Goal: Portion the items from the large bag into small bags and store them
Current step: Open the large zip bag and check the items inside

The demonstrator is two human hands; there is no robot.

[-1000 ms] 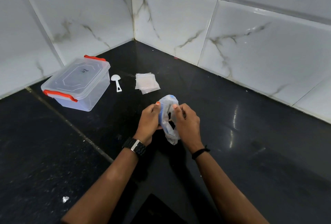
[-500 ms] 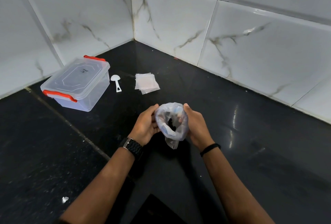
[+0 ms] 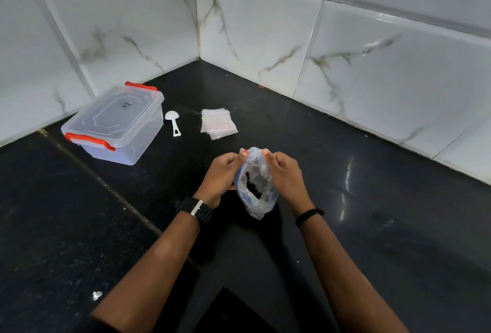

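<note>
A large clear plastic bag (image 3: 256,186) with bluish tint and dark items inside hangs just above the black counter (image 3: 372,226). My left hand (image 3: 221,175) pinches its rim on the left, my right hand (image 3: 284,175) pinches it on the right, and the mouth gapes towards me. A stack of small clear bags (image 3: 218,124) lies flat beyond my hands. A white scoop (image 3: 172,122) rests bowl-down to their left. Further left stands a clear storage box (image 3: 117,125) with red clips, its lid on.
White marble-look tiled walls meet in a corner behind the counter. A seam runs diagonally across the counter on the left. A small white scrap (image 3: 97,295) lies near my left forearm.
My fingers have shifted up to the far rim of the large bag, and its mouth is now narrower than half a second ago. Box, scoop and small bags have not moved.
</note>
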